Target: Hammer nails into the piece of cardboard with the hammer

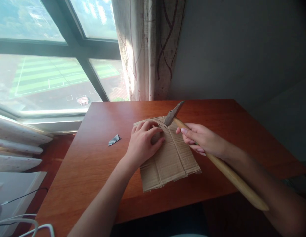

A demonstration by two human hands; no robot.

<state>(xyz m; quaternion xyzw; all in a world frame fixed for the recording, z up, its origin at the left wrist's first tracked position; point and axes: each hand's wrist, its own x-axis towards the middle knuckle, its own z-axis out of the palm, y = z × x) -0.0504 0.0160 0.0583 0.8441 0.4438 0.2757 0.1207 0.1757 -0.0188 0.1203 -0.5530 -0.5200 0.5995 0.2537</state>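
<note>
My right hand point(198, 138) is wrapped around the wooden handle of a hammer point(223, 169), well up toward its head. The grey metal head is over the far part of a piece of brown cardboard point(167, 161), close to a patch of small holes. Whether the head touches the cardboard or a nail there, I cannot tell. My left hand point(145, 138) lies on the cardboard's left side, its fingers bent and the thumb apart from the index finger. Nothing shows between them. Several nails point(114, 140) lie side by side on the table, left of my left hand.
The reddish-brown wooden table point(93, 171) stands against a window point(51, 75) at the left and a dark wall point(229, 49) behind. A patterned curtain point(148, 49) hangs at the far edge. White cables point(35, 227) are at the lower left.
</note>
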